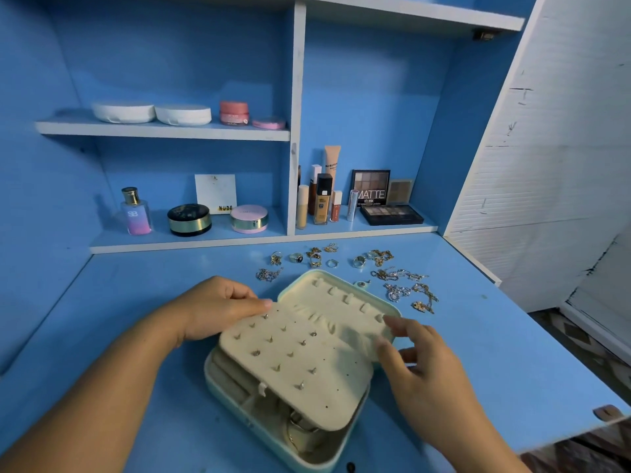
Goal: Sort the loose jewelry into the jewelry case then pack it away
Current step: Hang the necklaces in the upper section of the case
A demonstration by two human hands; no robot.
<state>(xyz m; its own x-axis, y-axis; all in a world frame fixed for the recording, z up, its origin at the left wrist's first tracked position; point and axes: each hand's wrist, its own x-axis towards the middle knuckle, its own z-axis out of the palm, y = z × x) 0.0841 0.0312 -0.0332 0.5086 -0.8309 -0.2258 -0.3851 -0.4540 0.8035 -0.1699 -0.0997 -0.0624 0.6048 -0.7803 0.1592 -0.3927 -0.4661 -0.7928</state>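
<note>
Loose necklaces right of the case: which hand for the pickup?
Probably right: the right hand lies on that side, nearer the necklaces, while the left hand pinches the opposite corner of the earring panel.

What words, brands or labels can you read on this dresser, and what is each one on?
"NUDE": white card.
"MATTE": eyeshadow palette lid; the smaller line beneath it is unreadable.
"SB": perfume bottle.
Print too blurred to read: foundation bottle, tube, pink jar.

Home vanity unit: shelves (160, 131) at 12 o'clock are holding a perfume bottle (135, 213), foundation bottles (322, 203) and eyeshadow palettes (371, 186); loose jewelry (359, 261) is lying on the bench (170, 288).
</note>
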